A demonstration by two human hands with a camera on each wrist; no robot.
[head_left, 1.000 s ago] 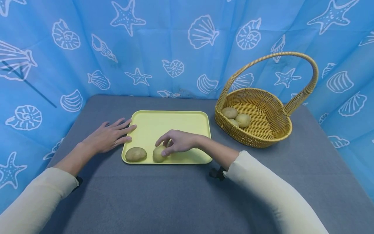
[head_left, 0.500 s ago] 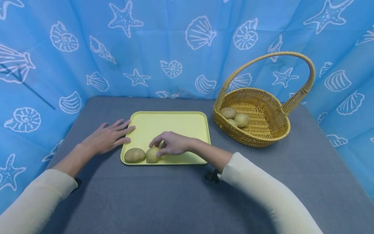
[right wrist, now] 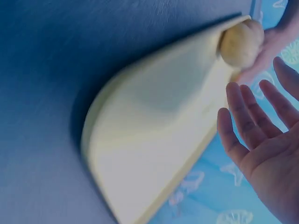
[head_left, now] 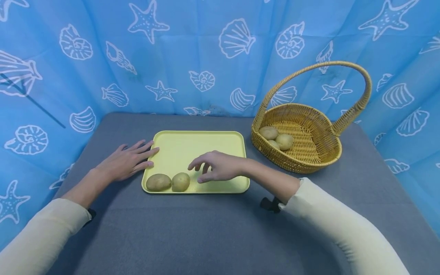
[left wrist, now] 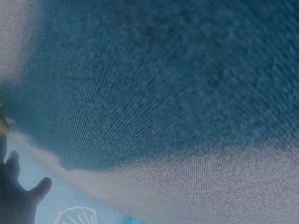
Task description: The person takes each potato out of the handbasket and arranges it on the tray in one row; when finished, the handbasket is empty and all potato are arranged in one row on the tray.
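We note our right hand [head_left: 220, 170] spread, holding nothing, over the smooth yellow tray [head_left: 206, 143]; two potatoes [head_left: 180, 181] at its front-left corner; left hand [head_left: 125, 162] flat, touching its left edge.

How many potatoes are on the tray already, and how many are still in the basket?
Two potatoes already lie side by side at the yellow tray's front left. The right hand hovers open above the tray, holding nothing. The left hand rests flat at the tray's left edge. Three potatoes are left in the wicker basket.

I'm looking at a staged recording booth, not a home. A blue seashell curtain [head_left: 206, 57] walls in my grey desk [head_left: 206, 229].
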